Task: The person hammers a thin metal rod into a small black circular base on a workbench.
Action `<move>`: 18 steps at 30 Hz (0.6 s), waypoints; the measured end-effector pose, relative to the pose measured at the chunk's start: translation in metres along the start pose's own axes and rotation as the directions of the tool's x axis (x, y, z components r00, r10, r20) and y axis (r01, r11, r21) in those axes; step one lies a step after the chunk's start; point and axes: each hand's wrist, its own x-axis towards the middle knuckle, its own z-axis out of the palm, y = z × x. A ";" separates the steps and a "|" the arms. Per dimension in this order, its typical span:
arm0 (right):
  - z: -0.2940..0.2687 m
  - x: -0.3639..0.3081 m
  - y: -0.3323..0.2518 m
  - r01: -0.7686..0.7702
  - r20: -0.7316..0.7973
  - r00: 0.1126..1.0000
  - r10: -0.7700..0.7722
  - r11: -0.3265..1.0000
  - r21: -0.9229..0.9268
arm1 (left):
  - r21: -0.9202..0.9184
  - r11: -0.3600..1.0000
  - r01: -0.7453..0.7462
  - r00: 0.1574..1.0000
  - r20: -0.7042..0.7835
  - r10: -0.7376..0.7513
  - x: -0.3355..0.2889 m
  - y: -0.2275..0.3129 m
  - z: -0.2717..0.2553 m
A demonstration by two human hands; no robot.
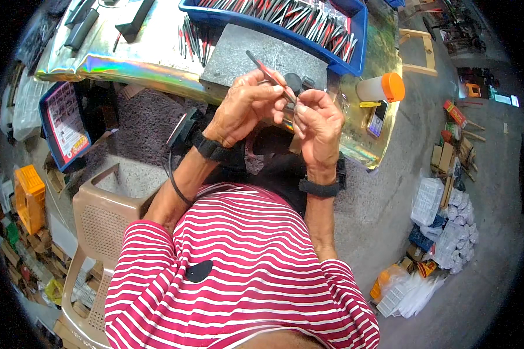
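Above the near edge of the workbench, my left hand [245,107] grips a slim red-and-black pen-like tool [262,68] between thumb and fingers. Its dark end points up and away to the left. Close beside it, my right hand [320,123] has thumb and fingertips pinched at the tool's lower end; the fingers cover that end. Behind both hands lies a grey stone-like slab [233,57]. A small round black thing [292,81] sits on its near part. Beyond it, a blue tray [264,30] holds many similar slim red, black and silver pieces.
More slim pieces [193,43] lie left of the slab. On the right stand an orange-lidded jar [371,90] and a phone-like device [376,120]. Black blocks [135,22] rest at the far left. A beige plastic chair [106,218] is at my left; bags and boxes [448,232] lie on the right floor.
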 end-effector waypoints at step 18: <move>-0.001 -0.001 0.014 0.048 -0.098 0.994 -0.052 0.998 -0.042 | 0.237 0.966 -0.105 0.994 0.037 0.099 -0.001 -0.005 -0.005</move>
